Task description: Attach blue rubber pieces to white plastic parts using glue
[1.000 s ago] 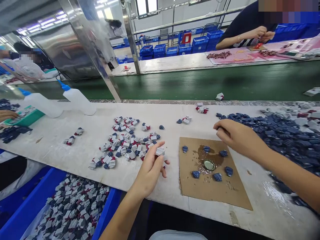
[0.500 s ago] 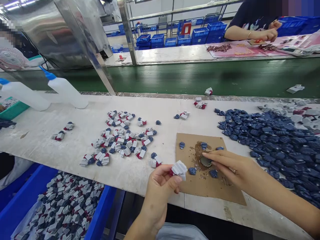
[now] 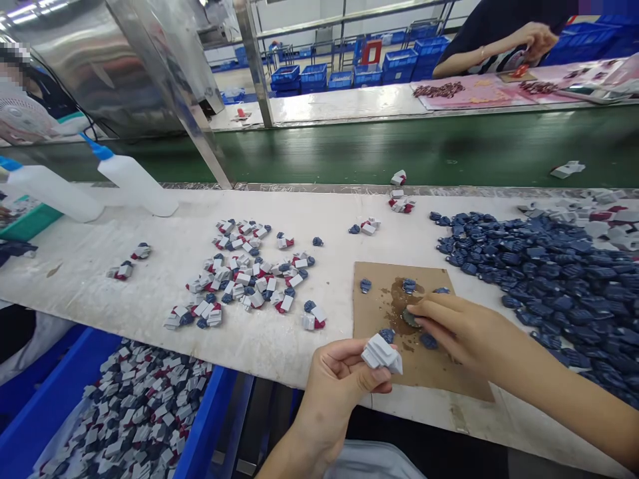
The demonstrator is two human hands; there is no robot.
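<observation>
My left hand [image 3: 339,376] is closed on a small light-grey plastic piece [image 3: 380,354] with a stepped face, held above the near edge of the cardboard [image 3: 424,372]. My right hand [image 3: 454,326] has its fingertips pinched at the edge of a small round metal cap [image 3: 410,318] lying on a wet brown stain. Its other fingers are partly hidden. Around the cap sit several dark-blue ridged pieces, among them one near the cardboard's left corner [image 3: 365,285] and a blue piece behind the cap [image 3: 409,285].
A large heap of blue pieces [image 3: 544,273] lies right, with grey pieces [image 3: 609,216] behind. Joined grey-maroon-blue pieces [image 3: 254,273] spread at left. Lower left is a filled blue crate [image 3: 200,426]. White squeeze bottles [image 3: 140,183] stand before a green conveyor [image 3: 324,156]; a co-worker's hands [image 3: 536,40] are beyond.
My left hand has moved right and nearer with the grey piece, which has turned. My right fingers have drawn together at the cap. Pieces on the conveyor have shifted left; the co-worker's hands have lifted.
</observation>
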